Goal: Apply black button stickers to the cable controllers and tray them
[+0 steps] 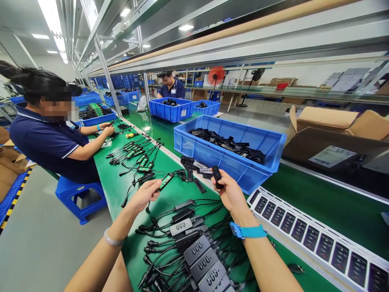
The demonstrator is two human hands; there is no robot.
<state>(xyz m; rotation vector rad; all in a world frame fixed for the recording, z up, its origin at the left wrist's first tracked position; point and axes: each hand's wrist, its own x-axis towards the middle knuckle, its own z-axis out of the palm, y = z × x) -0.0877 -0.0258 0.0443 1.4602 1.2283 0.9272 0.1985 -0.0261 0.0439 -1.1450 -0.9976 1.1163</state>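
Basically, the left hand (142,197) has fingers pinching a green circuit board (166,181) on black cable (142,178), while the right hand (231,193) clenches a black plastic casing (216,177), just beside the blue crate (240,166).

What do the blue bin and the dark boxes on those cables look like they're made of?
The blue bin looks like moulded rigid plastic: its colour is even, with a smooth, slightly shiny finish and formed ribs. The dark boxes on the cables look like matte plastic, with dull grey-black casings and moulded marks, though the exact plastic can't be told.
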